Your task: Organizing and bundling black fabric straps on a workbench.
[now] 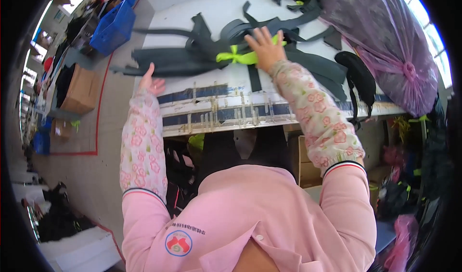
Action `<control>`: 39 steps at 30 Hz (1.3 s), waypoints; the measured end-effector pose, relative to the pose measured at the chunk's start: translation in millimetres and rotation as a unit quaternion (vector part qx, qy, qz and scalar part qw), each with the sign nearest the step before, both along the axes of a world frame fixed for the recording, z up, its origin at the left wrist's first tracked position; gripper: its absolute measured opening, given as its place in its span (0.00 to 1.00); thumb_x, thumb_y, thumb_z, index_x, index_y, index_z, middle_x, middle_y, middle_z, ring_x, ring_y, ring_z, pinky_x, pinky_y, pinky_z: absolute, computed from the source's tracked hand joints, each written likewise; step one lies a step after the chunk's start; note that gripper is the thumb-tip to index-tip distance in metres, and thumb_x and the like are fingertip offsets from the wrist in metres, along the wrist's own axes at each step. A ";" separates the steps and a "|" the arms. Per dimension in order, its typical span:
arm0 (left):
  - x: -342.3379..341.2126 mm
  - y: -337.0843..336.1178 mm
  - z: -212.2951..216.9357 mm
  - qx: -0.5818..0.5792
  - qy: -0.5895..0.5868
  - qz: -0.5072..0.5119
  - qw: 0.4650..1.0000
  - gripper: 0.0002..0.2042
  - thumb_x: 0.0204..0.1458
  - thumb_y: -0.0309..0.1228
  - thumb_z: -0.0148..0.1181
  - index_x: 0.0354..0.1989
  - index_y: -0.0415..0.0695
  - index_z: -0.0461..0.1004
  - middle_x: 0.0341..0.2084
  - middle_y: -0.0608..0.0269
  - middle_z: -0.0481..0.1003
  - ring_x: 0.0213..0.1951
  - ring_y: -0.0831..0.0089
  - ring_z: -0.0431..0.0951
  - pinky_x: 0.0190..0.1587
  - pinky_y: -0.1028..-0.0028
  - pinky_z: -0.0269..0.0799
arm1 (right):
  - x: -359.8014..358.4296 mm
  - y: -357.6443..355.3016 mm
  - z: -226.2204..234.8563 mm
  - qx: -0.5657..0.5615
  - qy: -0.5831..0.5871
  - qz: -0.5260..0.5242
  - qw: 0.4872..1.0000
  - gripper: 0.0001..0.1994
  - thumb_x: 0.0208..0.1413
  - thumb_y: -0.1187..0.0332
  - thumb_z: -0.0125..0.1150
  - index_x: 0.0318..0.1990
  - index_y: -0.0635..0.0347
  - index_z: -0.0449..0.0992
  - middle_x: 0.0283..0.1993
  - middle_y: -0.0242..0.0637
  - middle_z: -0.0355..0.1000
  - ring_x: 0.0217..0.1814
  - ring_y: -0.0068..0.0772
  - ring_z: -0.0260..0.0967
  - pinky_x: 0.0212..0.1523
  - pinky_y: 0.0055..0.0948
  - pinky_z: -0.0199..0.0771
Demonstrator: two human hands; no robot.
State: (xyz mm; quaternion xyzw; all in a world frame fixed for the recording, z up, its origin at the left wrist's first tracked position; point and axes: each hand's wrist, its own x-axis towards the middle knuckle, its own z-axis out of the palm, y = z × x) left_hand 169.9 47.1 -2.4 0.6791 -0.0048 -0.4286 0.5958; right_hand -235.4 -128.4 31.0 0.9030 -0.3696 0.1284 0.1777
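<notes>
A bundle of dark grey fabric strips (178,61) lies across the white table, bound by a knotted neon-yellow tie (240,56). My right hand (267,50) rests on the bundle beside the knot, fingers spread and palm down over part of the tie. At the near left edge of the strips is my left hand (151,83), thumb raised and fingers apart, with nothing in its grasp; whether it touches the fabric I cannot tell. More loose dark strips (250,29) curl behind the bundle.
The worn white table (168,19) has a taped front edge. To the right lie a black pouch (356,77) and a large knotted purple plastic bag (380,31). More tied dark strips (298,0) sit at the back. Blue crates (114,27) and a cardboard box (79,90) stand left.
</notes>
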 end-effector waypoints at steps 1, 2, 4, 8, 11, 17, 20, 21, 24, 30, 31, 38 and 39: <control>-12.8 3.8 -19.5 0.009 0.001 -0.010 1.000 0.50 0.45 0.57 0.69 0.71 0.49 0.47 0.63 0.44 0.56 0.58 0.51 0.67 0.58 0.47 0.63 | -1.4 16.0 -16.6 0.029 -0.041 0.020 0.999 0.47 0.39 0.58 0.76 0.69 0.42 0.56 0.74 0.37 0.50 0.79 0.44 0.39 0.69 0.70 0.40; -19.4 15.7 -36.0 0.014 -0.007 0.015 1.000 0.46 0.47 0.53 0.69 0.70 0.47 0.50 0.63 0.45 0.56 0.57 0.52 0.68 0.59 0.50 0.64 | 3.2 42.8 -22.0 0.102 -0.100 0.057 0.988 0.41 0.43 0.61 0.73 0.68 0.45 0.59 0.72 0.40 0.53 0.78 0.46 0.41 0.71 0.65 0.41; -26.7 35.0 -58.1 0.010 -0.026 0.013 1.000 0.35 0.52 0.47 0.67 0.64 0.45 0.59 0.56 0.48 0.63 0.51 0.58 0.73 0.55 0.58 0.69 | 5.3 91.3 -39.0 0.172 -0.219 0.125 0.952 0.33 0.47 0.65 0.69 0.63 0.51 0.64 0.66 0.43 0.60 0.74 0.48 0.50 0.72 0.55 0.46; -57.6 48.4 -77.7 -0.018 -0.058 -0.089 0.994 0.19 0.56 0.41 0.62 0.52 0.47 0.69 0.37 0.62 0.73 0.38 0.68 0.76 0.39 0.65 0.74 | -13.9 168.1 -87.1 0.255 -0.353 0.218 0.874 0.25 0.45 0.70 0.68 0.54 0.54 0.70 0.59 0.44 0.65 0.67 0.44 0.58 0.71 0.49 0.49; -96.9 66.6 -81.6 -0.027 -0.127 -0.180 0.975 0.16 0.57 0.37 0.61 0.50 0.44 0.69 0.36 0.62 0.75 0.36 0.71 0.76 0.39 0.71 0.74 | -34.4 199.9 -122.9 0.291 -0.326 0.173 0.883 0.26 0.45 0.69 0.68 0.54 0.54 0.69 0.61 0.43 0.64 0.70 0.42 0.56 0.72 0.49 0.47; -148.7 71.9 -94.2 -0.005 -0.442 -0.355 0.824 0.22 0.55 0.32 0.63 0.56 0.36 0.68 0.46 0.56 0.74 0.47 0.69 0.74 0.52 0.71 0.69 | -56.3 207.7 -161.2 0.162 -0.250 0.198 0.934 0.27 0.46 0.65 0.67 0.57 0.55 0.68 0.65 0.41 0.62 0.73 0.43 0.51 0.74 0.47 0.44; -178.7 85.0 -86.7 0.038 -0.499 -0.447 0.741 0.29 0.53 0.35 0.66 0.61 0.35 0.64 0.53 0.50 0.71 0.54 0.61 0.72 0.57 0.67 0.67 | -50.9 205.6 -168.0 0.156 -0.221 0.194 0.943 0.25 0.49 0.69 0.61 0.57 0.55 0.68 0.67 0.42 0.61 0.74 0.42 0.52 0.74 0.45 0.44; -189.1 84.6 -83.6 0.079 -0.539 -0.501 0.672 0.33 0.52 0.36 0.67 0.64 0.35 0.61 0.56 0.46 0.70 0.59 0.58 0.69 0.60 0.66 0.64 | -50.4 204.2 -176.4 0.160 -0.243 0.189 0.938 0.21 0.51 0.68 0.58 0.54 0.53 0.70 0.66 0.41 0.62 0.73 0.41 0.53 0.74 0.44 0.45; -149.6 95.9 -94.8 0.049 -0.536 -0.511 0.670 0.37 0.51 0.38 0.68 0.67 0.37 0.57 0.60 0.44 0.67 0.63 0.54 0.65 0.63 0.65 0.61 | -34.2 205.8 -167.0 0.147 -0.245 0.194 0.938 0.18 0.52 0.66 0.57 0.52 0.52 0.71 0.65 0.40 0.63 0.72 0.40 0.54 0.73 0.44 0.46; -196.1 106.0 -64.2 0.174 -0.544 -0.555 0.604 0.40 0.50 0.40 0.69 0.68 0.38 0.56 0.59 0.43 0.68 0.61 0.54 0.68 0.63 0.65 0.61 | -14.3 201.7 -189.4 0.112 -0.268 0.133 0.948 0.14 0.52 0.59 0.57 0.47 0.46 0.75 0.62 0.33 0.67 0.70 0.37 0.57 0.72 0.45 0.47; -200.0 105.3 -61.6 0.200 -0.529 -0.566 0.600 0.40 0.50 0.40 0.69 0.69 0.38 0.55 0.59 0.43 0.68 0.61 0.55 0.68 0.63 0.66 0.62 | -16.3 202.0 -189.1 0.100 -0.254 0.140 0.952 0.14 0.52 0.59 0.57 0.46 0.46 0.76 0.61 0.33 0.67 0.69 0.37 0.57 0.71 0.45 0.48; -203.1 114.4 -53.2 0.219 -0.494 -0.574 0.616 0.43 0.49 0.45 0.69 0.69 0.39 0.55 0.61 0.43 0.67 0.61 0.56 0.70 0.61 0.66 0.64 | -37.2 206.9 -167.6 0.146 -0.226 0.149 0.952 0.16 0.55 0.61 0.54 0.51 0.44 0.75 0.63 0.34 0.66 0.72 0.38 0.55 0.72 0.44 0.48; -208.1 115.9 -54.1 0.219 -0.506 -0.570 0.609 0.43 0.49 0.46 0.69 0.69 0.39 0.55 0.62 0.43 0.66 0.62 0.57 0.69 0.62 0.66 0.63 | -42.8 208.5 -169.4 0.147 -0.233 0.152 0.949 0.18 0.55 0.62 0.53 0.55 0.45 0.73 0.67 0.35 0.63 0.73 0.38 0.54 0.73 0.44 0.46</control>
